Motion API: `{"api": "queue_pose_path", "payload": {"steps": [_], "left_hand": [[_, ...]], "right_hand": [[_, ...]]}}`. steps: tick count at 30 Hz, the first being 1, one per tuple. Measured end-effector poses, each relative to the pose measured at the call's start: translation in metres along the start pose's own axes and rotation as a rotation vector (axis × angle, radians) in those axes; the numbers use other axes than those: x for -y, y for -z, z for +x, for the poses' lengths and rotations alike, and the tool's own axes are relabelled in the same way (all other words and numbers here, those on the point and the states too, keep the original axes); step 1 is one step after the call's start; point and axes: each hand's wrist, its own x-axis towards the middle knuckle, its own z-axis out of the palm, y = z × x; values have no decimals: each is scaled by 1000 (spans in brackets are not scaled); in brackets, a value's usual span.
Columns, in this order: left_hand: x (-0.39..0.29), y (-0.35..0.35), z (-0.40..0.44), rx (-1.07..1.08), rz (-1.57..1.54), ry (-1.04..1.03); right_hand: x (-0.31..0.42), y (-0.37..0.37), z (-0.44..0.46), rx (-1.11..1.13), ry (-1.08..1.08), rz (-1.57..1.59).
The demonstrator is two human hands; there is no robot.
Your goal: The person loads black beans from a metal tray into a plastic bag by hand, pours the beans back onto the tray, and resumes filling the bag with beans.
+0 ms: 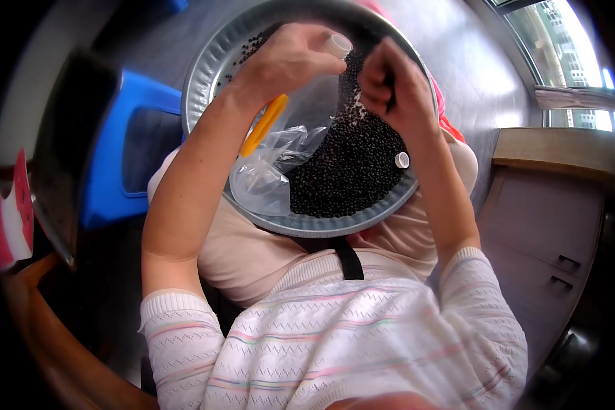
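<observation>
A round metal basin (290, 225) rests on my lap with many small black beans (352, 171) in it. My left hand (294, 58) is closed around the neck of a clear plastic container, whose white round mouth (338, 46) faces up. Over the beans at the right, my right hand (396, 82) has its fingers curled together; what they hold, if anything, is hidden. A small white cap (402, 160) lies on the beans near the right rim. Clear plastic bags (270, 178) lie in the left part of the basin, beside a yellow ring-like piece (263, 126) under my left forearm.
A blue plastic stool (109, 150) stands left of the basin. At the right is a low cabinet (540, 219) with dark handles, below a window (574, 55). A wooden curved piece (68, 342) and a red-and-white object (14, 212) are at the far left.
</observation>
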Motion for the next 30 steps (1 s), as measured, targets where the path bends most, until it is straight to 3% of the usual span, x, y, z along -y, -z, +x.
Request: {"api": "queue_pose_path", "payload": {"steps": [6, 13, 30], "left_hand": [[-1, -2, -1, 1, -105, 23], [4, 0, 0, 9, -81, -6], [1, 0, -1, 31, -146, 12]], "right_hand": [[23, -29, 50, -18, 186, 242], [19, -52, 70, -165, 322, 141], [14, -52, 64, -86, 409, 173]]}}
